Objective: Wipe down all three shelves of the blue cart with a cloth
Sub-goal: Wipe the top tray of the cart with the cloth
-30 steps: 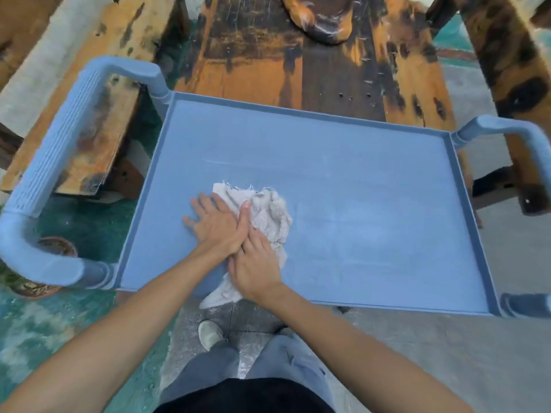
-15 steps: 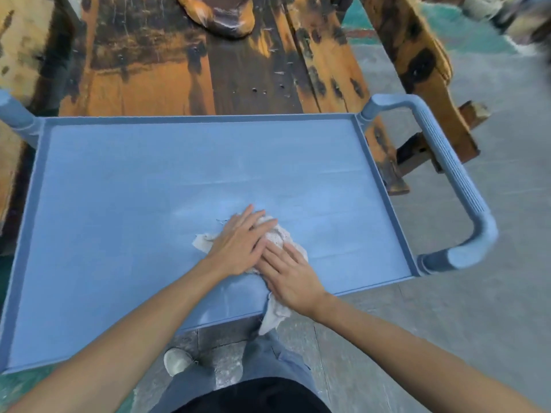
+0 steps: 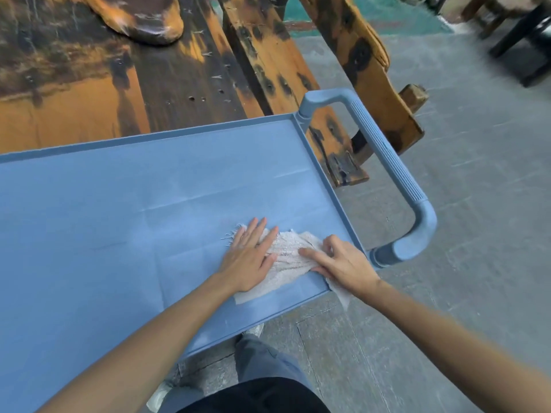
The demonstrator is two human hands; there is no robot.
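Hands flat on cloth

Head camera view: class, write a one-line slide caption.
Both hands, left hand and right hand, press a white cloth on the blue plastic cart's top shelf.

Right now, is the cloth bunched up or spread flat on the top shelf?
Mostly spread flat: the cloth lies pressed under both hands, left hand and right hand, with one corner hanging over the shelf's near rim.

white cloth flat — blue cart top shelf
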